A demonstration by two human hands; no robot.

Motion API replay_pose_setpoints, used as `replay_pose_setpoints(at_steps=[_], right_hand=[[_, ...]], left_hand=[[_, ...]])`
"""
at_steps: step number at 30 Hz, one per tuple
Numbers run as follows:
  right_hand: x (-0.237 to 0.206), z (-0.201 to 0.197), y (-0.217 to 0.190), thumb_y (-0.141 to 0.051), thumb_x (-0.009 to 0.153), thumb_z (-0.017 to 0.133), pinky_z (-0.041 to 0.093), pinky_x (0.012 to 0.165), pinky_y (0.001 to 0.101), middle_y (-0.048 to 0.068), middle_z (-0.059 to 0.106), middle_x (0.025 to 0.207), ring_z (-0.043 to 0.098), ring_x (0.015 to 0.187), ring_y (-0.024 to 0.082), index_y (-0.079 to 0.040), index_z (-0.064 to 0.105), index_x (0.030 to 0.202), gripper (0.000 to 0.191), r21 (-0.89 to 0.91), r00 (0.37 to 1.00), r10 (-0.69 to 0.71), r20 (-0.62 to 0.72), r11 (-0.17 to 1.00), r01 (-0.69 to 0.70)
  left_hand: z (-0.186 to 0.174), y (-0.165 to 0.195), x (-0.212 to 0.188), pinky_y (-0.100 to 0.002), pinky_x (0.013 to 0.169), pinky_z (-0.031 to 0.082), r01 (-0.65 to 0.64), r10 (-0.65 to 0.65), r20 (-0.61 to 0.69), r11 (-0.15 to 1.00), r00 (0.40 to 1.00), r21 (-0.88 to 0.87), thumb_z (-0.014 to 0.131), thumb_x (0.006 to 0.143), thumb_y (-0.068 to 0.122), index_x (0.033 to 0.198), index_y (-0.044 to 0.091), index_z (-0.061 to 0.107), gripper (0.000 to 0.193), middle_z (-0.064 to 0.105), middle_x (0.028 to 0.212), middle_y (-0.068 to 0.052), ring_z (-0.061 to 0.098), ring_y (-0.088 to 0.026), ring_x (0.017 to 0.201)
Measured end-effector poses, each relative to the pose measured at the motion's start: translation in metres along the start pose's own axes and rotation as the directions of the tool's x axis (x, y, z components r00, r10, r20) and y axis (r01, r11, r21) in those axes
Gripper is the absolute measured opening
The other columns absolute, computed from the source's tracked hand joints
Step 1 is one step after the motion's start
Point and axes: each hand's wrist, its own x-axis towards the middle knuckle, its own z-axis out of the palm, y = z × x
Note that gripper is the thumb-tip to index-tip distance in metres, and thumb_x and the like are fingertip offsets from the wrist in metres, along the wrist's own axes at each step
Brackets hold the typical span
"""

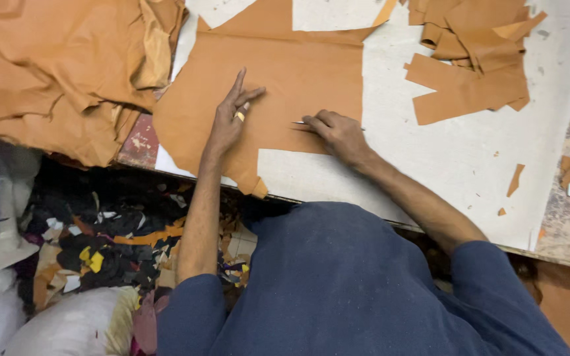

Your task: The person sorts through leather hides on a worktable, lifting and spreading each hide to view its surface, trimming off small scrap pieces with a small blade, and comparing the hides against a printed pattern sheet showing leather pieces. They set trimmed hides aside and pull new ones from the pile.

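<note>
Nearest, scraps on the floor (110,247), black, yellow and tan, heaped below the tabletop (470,165) edge. Then the left hand (229,118), flat and spread on the tan leather sheet (291,79), fingers wide, holding nothing, only pressing down. Just right of it the right hand (341,135), grip narrow, closed on a thin cutting tool (300,123). Tool tip pointing left toward the left hand, long axis running left-right, touching the sheet at its lower cut edge. Right hand nearer the cut. Farther off, cut leather pieces (473,66) at far right, crumpled leather pile (61,66) at far left.
</note>
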Motion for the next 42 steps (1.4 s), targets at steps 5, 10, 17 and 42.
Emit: replay_pose_setpoints(at_steps=[5,10,17,42], right_hand=[[0.051,0.04,-0.033,-0.01,0.092,0.064,0.056,0.07,0.0402,0.008,0.062,0.097,0.068,0.088,0.026,-0.009,0.069,0.114,0.022,0.031,0.998,-0.031,0.061,0.999,0.03],[0.056,0.047,-0.039,-0.008,0.087,0.063,0.056,0.071,0.0388,0.008,0.06,0.1,0.067,0.088,0.026,-0.007,0.066,0.113,0.026,-0.024,0.992,-0.093,0.081,0.995,0.096],[-0.009,0.023,0.007,-0.006,0.093,0.063,0.056,0.074,0.0392,0.01,0.062,0.101,0.067,0.091,0.027,-0.006,0.066,0.113,0.02,-0.16,0.997,-0.058,0.059,0.985,0.066],[0.052,0.104,-0.167,-0.008,0.101,0.054,0.054,0.064,0.0558,0.026,0.064,0.101,0.066,0.075,0.048,0.001,0.058,0.13,0.031,0.036,0.647,0.762,0.032,0.646,-0.762]], left_hand=[[-0.001,-0.005,0.0,-0.035,0.112,0.049,0.04,-0.04,-0.056,0.999,0.998,0.002,0.044,0.099,-0.015,0.164,0.016,0.026,0.074,0.072,0.138,-0.007,0.066,-0.02,0.132],[0.006,-0.004,-0.004,-0.033,0.1,0.054,0.064,-0.056,-0.092,0.994,0.994,0.092,0.036,0.086,-0.022,0.16,0.017,0.038,0.083,0.074,0.136,-0.009,0.068,-0.021,0.131],[0.003,0.0,-0.008,-0.037,0.113,0.049,-0.075,0.086,-0.047,0.977,0.995,0.198,0.037,0.087,-0.026,0.159,0.013,0.041,0.081,0.071,0.138,-0.01,0.061,-0.026,0.138],[-0.053,-0.02,0.003,-0.045,0.122,0.038,-0.249,0.214,0.133,0.891,0.968,0.379,0.052,0.095,-0.013,0.147,0.004,0.055,0.055,0.062,0.146,-0.012,0.054,-0.026,0.142]])
